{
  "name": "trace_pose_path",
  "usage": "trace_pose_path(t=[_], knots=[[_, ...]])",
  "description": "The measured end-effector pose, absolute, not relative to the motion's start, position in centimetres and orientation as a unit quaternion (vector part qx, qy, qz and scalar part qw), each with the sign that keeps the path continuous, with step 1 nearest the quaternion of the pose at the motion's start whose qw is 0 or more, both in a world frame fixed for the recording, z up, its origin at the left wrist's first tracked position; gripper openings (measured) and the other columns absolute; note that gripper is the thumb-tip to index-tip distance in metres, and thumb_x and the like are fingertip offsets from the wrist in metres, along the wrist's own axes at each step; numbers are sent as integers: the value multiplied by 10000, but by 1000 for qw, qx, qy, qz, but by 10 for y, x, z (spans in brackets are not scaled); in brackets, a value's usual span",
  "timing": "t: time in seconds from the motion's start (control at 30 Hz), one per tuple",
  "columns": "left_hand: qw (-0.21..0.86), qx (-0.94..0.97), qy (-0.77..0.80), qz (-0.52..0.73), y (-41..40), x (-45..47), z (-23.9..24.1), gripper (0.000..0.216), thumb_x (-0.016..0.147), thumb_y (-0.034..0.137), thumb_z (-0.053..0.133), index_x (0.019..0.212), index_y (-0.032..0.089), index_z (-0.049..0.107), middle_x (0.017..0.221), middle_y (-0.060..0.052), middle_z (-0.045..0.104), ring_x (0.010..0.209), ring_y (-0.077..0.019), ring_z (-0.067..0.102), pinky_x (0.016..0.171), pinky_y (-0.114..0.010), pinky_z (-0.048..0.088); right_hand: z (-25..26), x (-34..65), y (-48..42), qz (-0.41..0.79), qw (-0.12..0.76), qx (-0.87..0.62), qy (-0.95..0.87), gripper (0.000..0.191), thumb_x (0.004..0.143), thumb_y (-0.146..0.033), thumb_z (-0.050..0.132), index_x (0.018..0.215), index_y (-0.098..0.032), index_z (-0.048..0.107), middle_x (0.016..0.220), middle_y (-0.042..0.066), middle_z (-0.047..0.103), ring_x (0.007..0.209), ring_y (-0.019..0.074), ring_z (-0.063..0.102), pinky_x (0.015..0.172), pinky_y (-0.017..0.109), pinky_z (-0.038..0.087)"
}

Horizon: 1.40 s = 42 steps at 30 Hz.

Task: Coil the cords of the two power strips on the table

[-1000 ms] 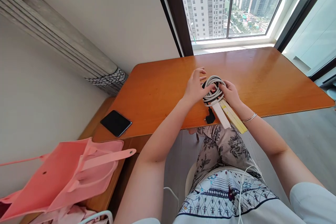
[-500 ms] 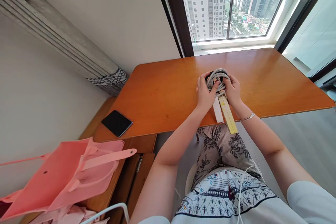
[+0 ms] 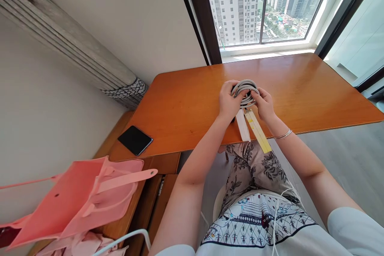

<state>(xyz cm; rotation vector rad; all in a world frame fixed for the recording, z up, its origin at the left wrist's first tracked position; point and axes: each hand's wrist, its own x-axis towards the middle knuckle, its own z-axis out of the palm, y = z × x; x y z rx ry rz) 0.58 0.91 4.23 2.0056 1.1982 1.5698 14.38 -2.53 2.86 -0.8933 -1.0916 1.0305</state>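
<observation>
A coiled grey cable (image 3: 246,84) is held between both hands above the front part of the table. My left hand (image 3: 229,100) grips the coil's left side, thumb laid across it. The fingers of my right hand (image 3: 264,103) pinch the coil's right side. Just below the coil, a white flat strip (image 3: 242,125) and a yellow flat strip (image 3: 258,131) slant toward me, their lower ends reaching the table edge or past it. Whether the strips are joined to the cable, I cannot make out. Something dark shows partly beside my left wrist.
The brown wooden table (image 3: 186,108) has a black phone (image 3: 135,140) on its left front corner. An open pink bag (image 3: 90,196) lies at lower left, near a white curved tube (image 3: 126,238). A window (image 3: 264,8) stands behind the table.
Both hands and the coil have shifted slightly left. The coil is turned a little, and the upper ends of the white and yellow strips have moved left with it.
</observation>
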Motion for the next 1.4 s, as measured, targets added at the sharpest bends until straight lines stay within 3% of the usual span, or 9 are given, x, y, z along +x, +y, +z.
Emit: trace_pose_path(t=[0.17,0.33,0.53,0.83,1.03,1.2,1.4], knots=[[175,715,414,535,14,5,41,253,863,418,757,1003,224,677,1039,-54,704,1000,-219,669,878,-344,536,30,143,-27,451,655,-385,-468,482,689,-664,792,791,-224,624,744,-11,568,710,137,498,660,271,462],[196,727,388,532,15,1,40,321,867,508,735,999,220,682,1004,-50,698,960,-205,670,844,-324,540,34,149,-25,504,649,-349,-450,444,616,-583,872,752,-222,652,710,-23,578,680,126,511,649,260,462],[215,749,366,509,16,-4,44,430,869,634,686,1011,230,725,1037,-68,701,968,-216,682,872,-344,552,33,156,-21,540,615,-353,-454,474,591,-612,848,829,-230,699,774,13,672,743,183,609,701,321,519],[224,761,358,492,15,1,58,434,888,647,650,847,220,715,952,-48,701,905,-190,669,835,-323,559,35,152,-23,538,614,-344,-464,517,621,-674,832,864,-235,706,768,22,696,742,206,652,732,365,545],[258,724,374,520,11,5,56,420,887,630,661,827,215,687,840,-22,680,790,-169,667,738,-303,555,32,143,-21,549,651,-315,-418,590,567,-665,896,915,-242,676,831,-6,690,770,173,660,713,307,560],[176,710,404,549,5,7,52,355,868,578,709,827,229,655,856,-18,688,843,-181,655,804,-319,533,26,135,-25,514,633,-392,-425,675,661,-866,700,791,-212,596,678,-16,582,658,136,569,603,274,503],[112,696,421,571,1,8,46,352,905,587,662,858,239,634,891,-27,677,896,-195,642,833,-333,517,33,138,-29,540,570,-441,-435,724,642,-920,660,670,-209,528,610,1,540,582,132,510,532,288,442]])
